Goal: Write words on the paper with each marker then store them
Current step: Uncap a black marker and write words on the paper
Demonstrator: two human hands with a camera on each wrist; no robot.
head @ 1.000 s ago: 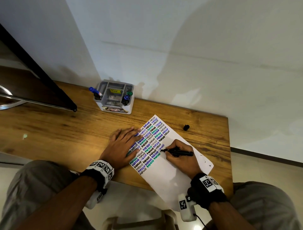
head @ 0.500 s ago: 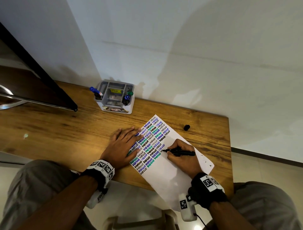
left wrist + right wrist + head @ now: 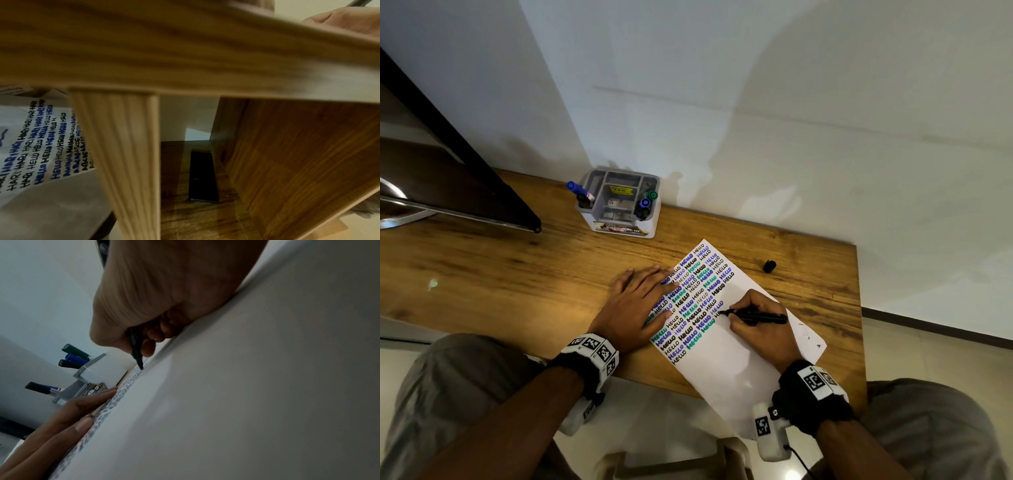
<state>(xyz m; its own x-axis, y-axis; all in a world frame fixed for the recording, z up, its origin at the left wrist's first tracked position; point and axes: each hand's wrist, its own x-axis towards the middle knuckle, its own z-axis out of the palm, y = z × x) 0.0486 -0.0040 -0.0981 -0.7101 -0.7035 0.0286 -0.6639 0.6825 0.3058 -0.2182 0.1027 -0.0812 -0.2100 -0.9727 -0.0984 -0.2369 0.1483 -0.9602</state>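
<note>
The right hand [image 3: 760,329] has its grip curled round a slim black marker [image 3: 756,317], tip touching the white paper sheet [image 3: 722,370] of coloured HELLOs. The left hand [image 3: 637,305] lies flat, fingers straight, pressing the paper's left edge onto the wooden counter [image 3: 517,274]. A black cap [image 3: 769,266] lies nearby; a grey plastic organiser [image 3: 619,209] holds other markers.

- A wooden table [image 3: 482,274] spans the middle of the head view, against a white wall [image 3: 756,102].
- A dark slanted board [image 3: 448,154] crosses the upper left.
- Grey trouser knees [image 3: 448,394] fill the lower corners.
- In the left wrist view, a pale ribbed table leg [image 3: 123,162] stands at centre; a flat black object, possibly a phone [image 3: 202,177], lies on the shelf below.
</note>
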